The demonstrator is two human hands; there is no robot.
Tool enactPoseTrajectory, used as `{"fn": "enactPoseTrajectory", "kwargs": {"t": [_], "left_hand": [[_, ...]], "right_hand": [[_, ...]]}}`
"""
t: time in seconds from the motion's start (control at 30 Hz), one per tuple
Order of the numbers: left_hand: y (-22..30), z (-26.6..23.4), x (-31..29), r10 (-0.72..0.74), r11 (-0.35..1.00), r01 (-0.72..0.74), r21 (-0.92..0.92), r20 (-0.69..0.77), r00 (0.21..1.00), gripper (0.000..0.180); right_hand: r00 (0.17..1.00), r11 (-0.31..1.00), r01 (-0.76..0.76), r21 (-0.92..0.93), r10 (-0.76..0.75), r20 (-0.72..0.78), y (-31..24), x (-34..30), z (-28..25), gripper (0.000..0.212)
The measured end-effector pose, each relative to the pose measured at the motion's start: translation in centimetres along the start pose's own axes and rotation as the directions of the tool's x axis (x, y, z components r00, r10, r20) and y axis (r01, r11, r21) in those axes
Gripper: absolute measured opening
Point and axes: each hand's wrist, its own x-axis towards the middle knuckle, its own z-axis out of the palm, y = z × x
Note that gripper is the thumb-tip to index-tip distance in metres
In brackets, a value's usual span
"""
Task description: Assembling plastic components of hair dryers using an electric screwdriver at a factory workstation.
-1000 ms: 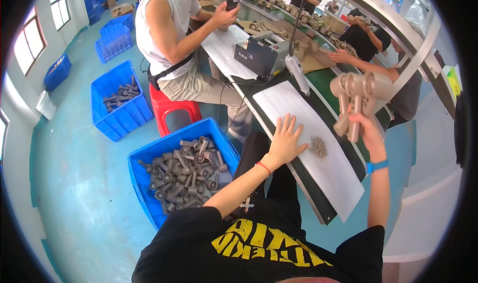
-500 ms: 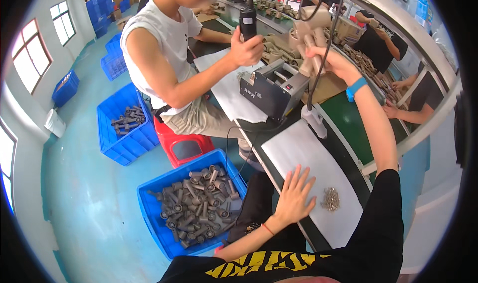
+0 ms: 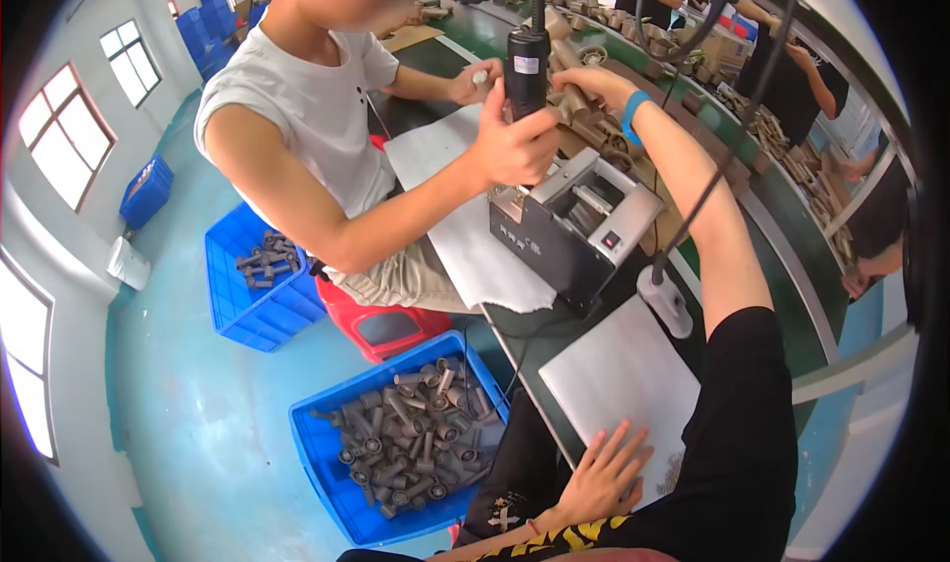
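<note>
My left hand [image 3: 602, 475] lies on the white sheet [image 3: 618, 364] at the table edge, its fingers spread and holding nothing. A small heap of little metal pieces, likely screws [image 3: 673, 473], is beside it, partly covered by my right sleeve. My right arm stretches far forward past the black boxy device [image 3: 554, 245]. At its end my right hand [image 3: 602, 85], with a blue wristband, has its fingers curled round a tan tubular part [image 3: 566, 55] among others like it. Just which parts sit in its grip is partly hidden.
A co-worker in a white sleeveless shirt [image 3: 307, 107] sits at left, gripping a black power screwdriver [image 3: 526, 67]. A blue crate [image 3: 307, 463] of grey-brown tubular parts stands by my left side. A white power strip [image 3: 665, 300] and hanging cable are near my right forearm.
My right hand has moved forward and left, bringing tan parts down by the pile. The view has shifted. My left hand still rests on the sheet. The co-worker's screwdriver appears nearer.
</note>
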Motion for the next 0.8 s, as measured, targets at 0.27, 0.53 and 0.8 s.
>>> {"fn": "enactPoseTrajectory", "kwargs": {"t": [0.27, 0.53, 0.8], "left_hand": [[-3.2, 1.8, 0.3, 0.280, 0.879, -0.276, 0.389, 0.048, 0.959, 0.048], [-5.4, -0.8, 1.7, 0.174, 0.875, -0.185, 0.448, 0.066, 0.983, 0.049], [-5.1, -0.2, 1.7, 0.193, 0.879, -0.194, 0.435, 0.048, 0.980, 0.050]], "right_hand": [[0.997, 0.979, 0.076, 0.188, -0.081, 0.020, 7.2, 18.8, -3.4, 0.035], [0.991, 0.999, 0.011, 0.037, -0.016, 0.131, 3.0, 19.3, 4.6, 0.052], [0.980, 0.929, 0.197, -0.315, -0.178, 0.087, 4.6, 19.7, 7.1, 0.113]]}}
